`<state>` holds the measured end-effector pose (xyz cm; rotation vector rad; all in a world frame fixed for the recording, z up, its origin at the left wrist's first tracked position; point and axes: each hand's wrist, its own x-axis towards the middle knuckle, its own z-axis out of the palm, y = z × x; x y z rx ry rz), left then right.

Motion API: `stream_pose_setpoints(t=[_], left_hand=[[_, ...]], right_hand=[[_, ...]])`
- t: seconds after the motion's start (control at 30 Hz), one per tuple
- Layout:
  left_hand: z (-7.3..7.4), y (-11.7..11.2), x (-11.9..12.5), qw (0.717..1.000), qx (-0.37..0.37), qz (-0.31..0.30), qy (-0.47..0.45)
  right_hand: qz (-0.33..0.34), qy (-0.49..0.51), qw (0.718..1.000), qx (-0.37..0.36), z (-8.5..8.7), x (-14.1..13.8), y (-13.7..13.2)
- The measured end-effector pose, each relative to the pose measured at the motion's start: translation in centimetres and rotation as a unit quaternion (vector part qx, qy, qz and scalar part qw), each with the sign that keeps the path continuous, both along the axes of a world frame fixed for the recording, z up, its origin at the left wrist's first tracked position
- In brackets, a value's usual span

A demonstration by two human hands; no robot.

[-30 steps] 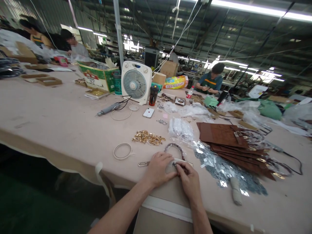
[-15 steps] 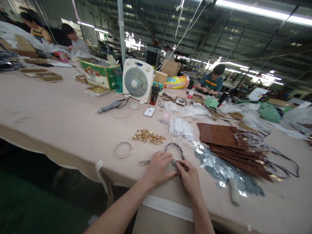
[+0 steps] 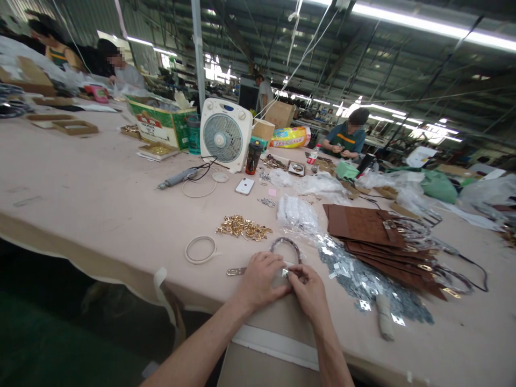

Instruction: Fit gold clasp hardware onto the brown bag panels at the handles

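My left hand lies flat with its fingers stretched over a bag piece at the table's front edge. From under its left side sticks a strap end with a metal fitting. Beyond the fingers, a dark plastic-wrapped handle arches up from the piece. My right hand has thumb and fingers pinched at a small shiny metal plate beside the left fingertips. Both palms hide most of the piece. Gold-coloured hardware lies heaped just beyond my hands.
Loose metal plates spread to the right, below stacked brown panels with handles. A tape roll, grey corded tool, phone and fan occupy the left and middle. A co-worker sits across the table.
The small plate between my hands now catches the light and shows bright. My hands hold nearly the same pose; the whole view has shifted slightly.
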<state>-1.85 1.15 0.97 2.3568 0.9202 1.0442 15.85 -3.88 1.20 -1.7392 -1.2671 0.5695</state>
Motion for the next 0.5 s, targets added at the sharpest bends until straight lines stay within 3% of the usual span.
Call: stream_pose_setpoints(t=[0.3,0.43,0.5], left_hand=[[0.2,0.0,0.3,0.999,0.005,-0.003,0.033],[-1.2,1.0,0.9,0.998,0.042,-0.003,0.042],[-1.7,1.4,1.2,0.998,0.055,0.0,0.042]], right_hand=[[-0.055,-0.079,0.994,0.057,1.0,-2.8,-1.6],[-0.056,0.014,0.992,0.114,1.0,-2.5,-2.6],[-0.089,0.096,0.98,0.147,0.7,-1.6,-3.0]])
